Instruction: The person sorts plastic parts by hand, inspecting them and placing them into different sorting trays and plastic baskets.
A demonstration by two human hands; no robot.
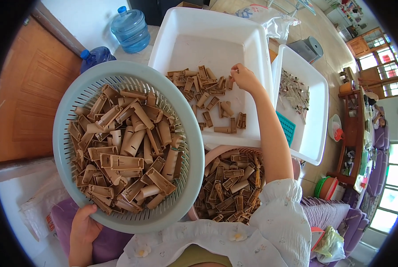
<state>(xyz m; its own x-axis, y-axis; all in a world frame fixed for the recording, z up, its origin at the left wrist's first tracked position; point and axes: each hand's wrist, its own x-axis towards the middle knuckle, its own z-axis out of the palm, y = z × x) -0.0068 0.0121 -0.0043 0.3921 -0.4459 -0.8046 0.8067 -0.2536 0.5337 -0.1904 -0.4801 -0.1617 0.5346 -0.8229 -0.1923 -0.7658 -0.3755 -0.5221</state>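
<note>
My left hand (85,224) grips the near rim of a round grey-green plastic basket (62,133), thumb over the edge. Brown plastic half-tube parts (127,162) are heaped inside it. My right hand (245,78) reaches into a large white rectangular tub (208,22); its thumb and fingertips close on a brown plastic part (230,82). More loose brown parts (203,84) lie spread over the tub's bottom beside the hand. Below the tub stands a second basket, pinkish (213,153), full of the same parts and partly hidden by my right arm and the grey-green basket.
To the right, a second white tub (321,120) holds small thin pieces (294,91) and a teal grid tray (285,128). Blue water jugs (130,31) stand at the back left, near a wooden door (34,89). A grey bin (306,49) sits beyond the right tub.
</note>
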